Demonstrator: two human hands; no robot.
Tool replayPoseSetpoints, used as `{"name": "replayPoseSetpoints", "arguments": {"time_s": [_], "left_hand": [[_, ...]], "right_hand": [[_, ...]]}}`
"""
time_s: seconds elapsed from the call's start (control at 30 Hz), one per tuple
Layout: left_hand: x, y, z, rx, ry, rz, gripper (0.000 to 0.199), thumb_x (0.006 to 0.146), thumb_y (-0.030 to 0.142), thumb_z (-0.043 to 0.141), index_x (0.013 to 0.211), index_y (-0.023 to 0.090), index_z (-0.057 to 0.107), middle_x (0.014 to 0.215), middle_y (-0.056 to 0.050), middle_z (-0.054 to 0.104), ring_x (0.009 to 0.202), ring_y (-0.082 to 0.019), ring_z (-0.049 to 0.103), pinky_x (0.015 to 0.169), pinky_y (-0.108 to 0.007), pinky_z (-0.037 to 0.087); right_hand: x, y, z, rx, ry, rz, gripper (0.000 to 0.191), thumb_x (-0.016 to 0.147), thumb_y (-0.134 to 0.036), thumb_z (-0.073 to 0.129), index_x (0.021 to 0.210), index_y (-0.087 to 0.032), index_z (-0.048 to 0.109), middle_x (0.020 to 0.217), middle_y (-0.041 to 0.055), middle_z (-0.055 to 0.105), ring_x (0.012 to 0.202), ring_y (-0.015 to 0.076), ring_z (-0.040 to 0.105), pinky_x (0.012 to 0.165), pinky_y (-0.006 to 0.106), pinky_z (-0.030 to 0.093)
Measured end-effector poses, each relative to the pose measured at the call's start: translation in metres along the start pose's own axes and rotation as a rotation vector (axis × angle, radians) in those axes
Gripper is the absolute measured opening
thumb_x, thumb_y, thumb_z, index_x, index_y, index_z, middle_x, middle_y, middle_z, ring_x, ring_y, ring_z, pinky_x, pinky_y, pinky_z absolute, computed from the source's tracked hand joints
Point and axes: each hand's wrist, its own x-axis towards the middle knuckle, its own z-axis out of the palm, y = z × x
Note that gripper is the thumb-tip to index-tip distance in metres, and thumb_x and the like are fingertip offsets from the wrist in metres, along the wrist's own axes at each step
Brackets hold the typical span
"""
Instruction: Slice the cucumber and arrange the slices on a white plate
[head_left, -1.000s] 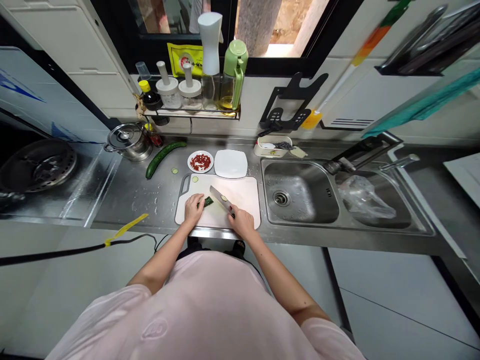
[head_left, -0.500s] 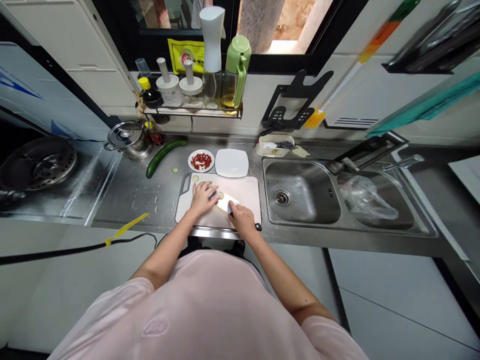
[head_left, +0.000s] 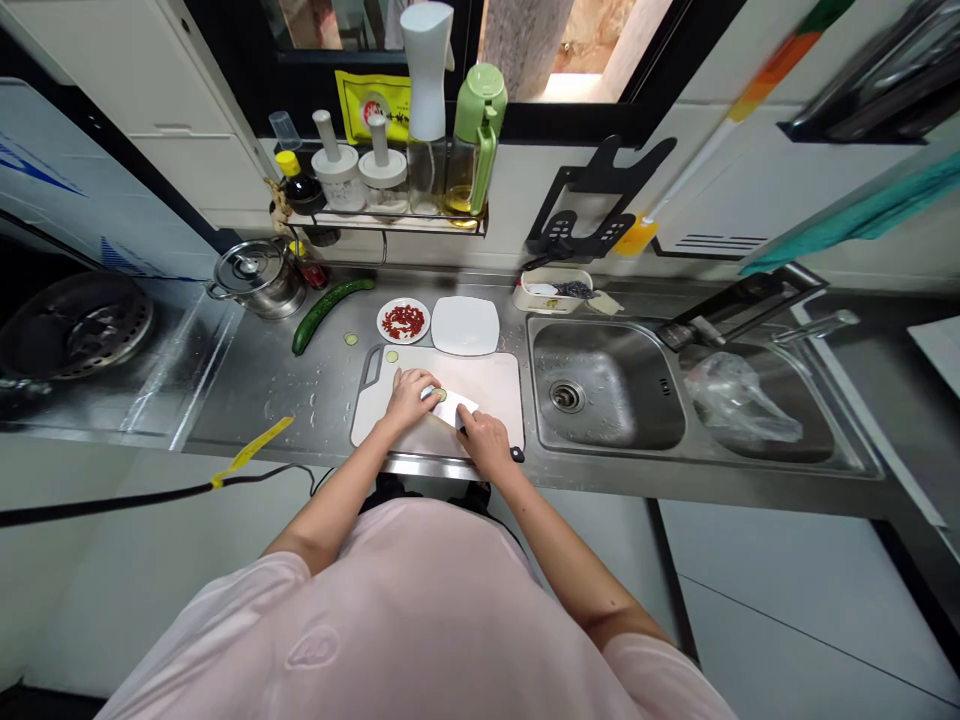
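Note:
My right hand [head_left: 485, 440] grips the dark handle of a kitchen knife [head_left: 459, 408], whose broad bright blade lies low over the white cutting board [head_left: 495, 385]. On the blade's left part is a cucumber slice [head_left: 441, 394]. My left hand [head_left: 409, 398] has its fingers drawn together and pinches at this slice, partly hiding it. Another pale green slice [head_left: 391, 356] rests at the board's upper left, and one more slice [head_left: 351, 339] lies on the steel counter. A long whole cucumber [head_left: 328, 312] is on the counter further left.
Behind the board stand a plate of chopped red pieces [head_left: 403, 336] and a white square plate [head_left: 465, 326]. To the right is a sink [head_left: 607, 390] with a plastic bag [head_left: 739, 395] in its second basin. A lidded pot [head_left: 259, 280] and a wok [head_left: 71, 325] are left.
My left fingers, spread beside the blade before, have come together at the slice on it. My right hand keeps hold of the knife in nearly the same place.

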Motion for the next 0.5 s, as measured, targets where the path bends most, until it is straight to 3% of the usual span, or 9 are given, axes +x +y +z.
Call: {"name": "replayPoseSetpoints", "arguments": {"time_s": [0.23, 0.33, 0.5], "left_hand": [[-0.002, -0.013, 0.008, -0.165, 0.13, -0.203, 0.016, 0.08, 0.037, 0.057, 0.082, 0.021, 0.062, 0.081, -0.002, 0.064, 0.078, -0.016, 0.057, 0.076, -0.03, 0.043], [0.001, -0.035, 0.015, -0.306, 0.223, -0.415, 0.02, 0.077, 0.04, 0.059, 0.083, 0.021, 0.061, 0.074, 0.0, 0.063, 0.066, -0.013, 0.056, 0.064, -0.025, 0.043], [0.011, -0.077, 0.024, -0.35, 0.326, -0.646, 0.018, 0.071, 0.035, 0.063, 0.078, 0.02, 0.062, 0.071, -0.001, 0.064, 0.064, -0.013, 0.057, 0.061, -0.024, 0.043]], "right_hand": [[0.001, 0.01, 0.003, -0.012, -0.014, 0.048, 0.048, 0.089, -0.032, 0.047, 0.135, -0.02, 0.039, 0.101, 0.0109, 0.062, 0.092, 0.021, 0.056, 0.077, 0.028, 0.035], [0.001, 0.017, 0.007, -0.018, 0.004, 0.091, 0.044, 0.089, -0.032, 0.047, 0.131, -0.02, 0.041, 0.099, 0.0097, 0.062, 0.089, 0.0211, 0.057, 0.076, 0.028, 0.036], [0.003, 0.024, 0.012, -0.013, 0.013, 0.15, 0.043, 0.089, -0.033, 0.046, 0.13, -0.021, 0.042, 0.1, 0.0082, 0.063, 0.089, 0.0215, 0.058, 0.075, 0.028, 0.036]]}}
